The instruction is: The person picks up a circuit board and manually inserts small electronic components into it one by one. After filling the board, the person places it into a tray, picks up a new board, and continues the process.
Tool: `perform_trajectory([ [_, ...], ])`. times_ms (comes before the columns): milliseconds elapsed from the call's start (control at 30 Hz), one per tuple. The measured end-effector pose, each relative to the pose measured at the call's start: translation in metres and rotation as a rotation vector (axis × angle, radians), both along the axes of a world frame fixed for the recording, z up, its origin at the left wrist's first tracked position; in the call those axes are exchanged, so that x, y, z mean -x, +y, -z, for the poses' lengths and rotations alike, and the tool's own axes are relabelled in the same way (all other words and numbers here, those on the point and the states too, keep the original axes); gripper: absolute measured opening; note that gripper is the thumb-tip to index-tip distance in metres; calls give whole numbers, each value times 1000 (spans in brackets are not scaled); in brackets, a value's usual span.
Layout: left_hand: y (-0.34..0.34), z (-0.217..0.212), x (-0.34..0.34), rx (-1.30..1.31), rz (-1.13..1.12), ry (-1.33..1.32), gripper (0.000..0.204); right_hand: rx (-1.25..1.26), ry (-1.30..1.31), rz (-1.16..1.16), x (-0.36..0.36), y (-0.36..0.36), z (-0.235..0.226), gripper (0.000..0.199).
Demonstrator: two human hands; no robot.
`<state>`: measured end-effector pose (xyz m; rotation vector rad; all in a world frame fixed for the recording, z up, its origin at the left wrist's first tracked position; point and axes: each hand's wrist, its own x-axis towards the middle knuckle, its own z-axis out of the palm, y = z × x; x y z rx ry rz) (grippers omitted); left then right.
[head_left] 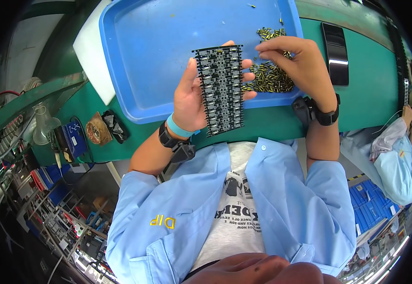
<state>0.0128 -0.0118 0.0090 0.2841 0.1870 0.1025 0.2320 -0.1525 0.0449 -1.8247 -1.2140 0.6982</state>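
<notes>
My left hand [187, 105] is closed round a black circuit board panel [223, 90], thumb at its left edge and fingertips past its right edge. Rows of small parts cover the panel, which is held over the near side of a blue tray [128, 102]. To the right, my right hand [307, 64] hovers above a heap of small black and yellow-green cylindrical components [271, 81], which look like capacitors. Its thumb and index finger are pinched together; whatever is between them is too small to make out.
A dark phone [335, 54] lies on the green table right of the tray. At the left are a white board [95, 52], a blue box-like device [74, 138], a brown roll [97, 130] and a clear flask-like vessel [43, 125]. Another person [397, 163] sits at the far right.
</notes>
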Motion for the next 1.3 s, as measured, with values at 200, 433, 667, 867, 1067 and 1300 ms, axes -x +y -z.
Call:
perform_trajectory([
  [200, -1, -5, -2, -56, 6, 29, 82, -202, 417, 29, 13, 13, 7, 11],
  [433, -1, -6, -2, -70, -2, 39, 82, -275, 523, 90, 29, 16, 21, 14],
  [667, -3, -6, -1, -75, -4, 47, 82, -357, 431, 140, 43, 22, 22, 12],
  [867, -6, -9, 0, -59, 17, 82, 74, -482, -178, 56, 46, 29, 23, 17],
  [1067, -5, -3, 2, -25, 27, 40, 73, -456, -141, 33, 49, 26, 23, 21],
  [1300, -4, -5, 1, -60, 63, 26, 74, -460, -211, -12, 48, 26, 22, 23],
])
